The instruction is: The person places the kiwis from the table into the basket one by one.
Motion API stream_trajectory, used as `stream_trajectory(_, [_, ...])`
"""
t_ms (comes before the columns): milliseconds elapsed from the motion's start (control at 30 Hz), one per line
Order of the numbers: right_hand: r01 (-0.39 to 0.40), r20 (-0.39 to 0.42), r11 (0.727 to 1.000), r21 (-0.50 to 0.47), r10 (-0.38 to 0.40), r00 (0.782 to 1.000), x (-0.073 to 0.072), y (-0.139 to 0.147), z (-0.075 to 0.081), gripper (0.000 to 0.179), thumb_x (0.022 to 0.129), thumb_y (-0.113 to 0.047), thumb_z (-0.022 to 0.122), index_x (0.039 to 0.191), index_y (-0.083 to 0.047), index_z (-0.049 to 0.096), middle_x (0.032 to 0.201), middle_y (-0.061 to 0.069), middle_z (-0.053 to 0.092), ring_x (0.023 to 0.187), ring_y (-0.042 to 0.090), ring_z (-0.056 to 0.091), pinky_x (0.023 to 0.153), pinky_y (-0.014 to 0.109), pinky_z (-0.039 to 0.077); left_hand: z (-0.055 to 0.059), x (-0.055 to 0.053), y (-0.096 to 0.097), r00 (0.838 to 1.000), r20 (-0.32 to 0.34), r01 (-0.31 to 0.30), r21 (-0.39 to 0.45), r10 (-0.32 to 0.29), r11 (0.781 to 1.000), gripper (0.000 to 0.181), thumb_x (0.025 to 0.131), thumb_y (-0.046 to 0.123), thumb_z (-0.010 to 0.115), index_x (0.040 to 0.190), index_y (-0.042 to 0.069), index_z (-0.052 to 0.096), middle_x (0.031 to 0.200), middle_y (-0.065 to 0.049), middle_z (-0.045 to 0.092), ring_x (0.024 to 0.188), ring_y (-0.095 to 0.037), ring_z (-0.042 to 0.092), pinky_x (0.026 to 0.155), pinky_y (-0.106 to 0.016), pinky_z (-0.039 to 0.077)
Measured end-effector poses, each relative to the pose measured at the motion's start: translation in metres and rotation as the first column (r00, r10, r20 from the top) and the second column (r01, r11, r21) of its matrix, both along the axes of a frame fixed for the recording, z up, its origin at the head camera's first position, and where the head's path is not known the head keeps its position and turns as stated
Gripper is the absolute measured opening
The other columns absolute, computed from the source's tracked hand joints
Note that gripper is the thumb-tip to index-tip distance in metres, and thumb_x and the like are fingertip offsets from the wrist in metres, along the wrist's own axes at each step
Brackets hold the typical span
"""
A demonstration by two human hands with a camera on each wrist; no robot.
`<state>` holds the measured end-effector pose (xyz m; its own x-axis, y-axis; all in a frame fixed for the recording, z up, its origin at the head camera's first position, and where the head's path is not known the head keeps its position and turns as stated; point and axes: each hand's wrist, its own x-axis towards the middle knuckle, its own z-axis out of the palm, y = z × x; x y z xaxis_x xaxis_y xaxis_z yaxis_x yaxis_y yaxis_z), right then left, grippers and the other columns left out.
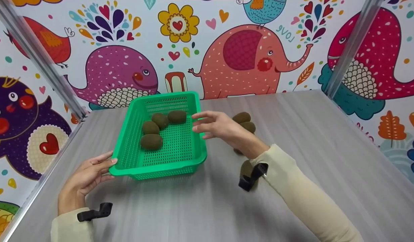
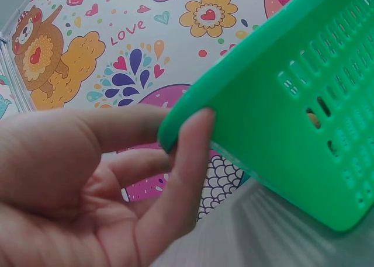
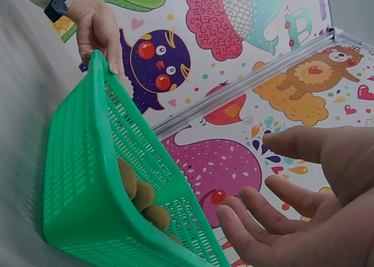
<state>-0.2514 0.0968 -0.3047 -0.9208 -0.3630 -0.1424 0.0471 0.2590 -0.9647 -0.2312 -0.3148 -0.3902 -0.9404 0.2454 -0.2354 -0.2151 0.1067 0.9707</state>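
Note:
A green plastic basket [image 1: 159,171] with slotted walls stands on the table, and several brown kiwifruits [image 1: 151,142] lie inside along its left and far part. My left hand [image 1: 89,176] pinches the basket's near left corner rim between thumb and fingers, as the left wrist view shows closely. Over the basket's right rim hovers my right hand [image 1: 215,126], its fingers relaxed and apart with nothing between them; in the right wrist view the hand [image 3: 310,203] is clearly free of the fruit. More kiwifruits [image 1: 242,117] lie on the table right of the basket, partly hidden beneath my right hand and forearm.
The grey wood-grain table [image 1: 327,161] extends to the right of the loose fruit. Walls printed with cartoon animals [image 1: 243,67] close off the back and sides, with metal posts [image 1: 351,50] at the corners. Black wrist mounts [image 1: 252,178] sit on both sleeves.

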Motion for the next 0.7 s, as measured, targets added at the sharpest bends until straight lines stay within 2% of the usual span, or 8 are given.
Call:
stream_trajectory(233, [0.023,-0.058,1.0,0.017,-0.022,0.998,0.019,0.025,-0.006,0.052,0.091,-0.031,0.074,0.139,-0.023,0.057,0.137,0.003,0.062,0.12,0.02,0.065,0.1,0.035,0.056,0.0,0.0,0.0,1.0,0.008,-0.014,0.003,0.014,1.0,0.077,0.102,0.018,0.059,0.157,-0.006,0.011,0.102,0.009,0.075,0.088,-0.008,0.073,0.078,-0.026,0.062])
stream_trajectory(433, [0.009,-0.099,1.0,0.013,-0.008,0.995,0.03,0.049,-0.014,0.054,0.092,-0.026,0.073,0.142,-0.017,0.055,0.139,0.009,0.06,0.121,0.025,0.065,0.101,0.039,0.055,0.0,0.0,0.002,1.0,-0.01,-0.014,-0.02,0.014,1.0,0.076,0.103,0.019,0.057,0.157,-0.006,0.011,0.101,0.01,0.074,0.088,-0.007,0.073,0.077,-0.026,0.062])
stream_trajectory(700, [-0.003,-0.091,1.0,0.009,0.004,0.996,0.04,0.076,-0.026,0.052,0.094,-0.025,0.07,0.142,-0.014,0.054,0.14,0.013,0.058,0.122,0.029,0.064,0.105,0.042,0.052,0.0,0.001,0.002,1.0,0.006,-0.021,-0.001,0.021,1.0,0.076,0.103,0.019,0.058,0.157,-0.006,0.012,0.102,0.009,0.075,0.088,-0.007,0.073,0.078,-0.026,0.062])
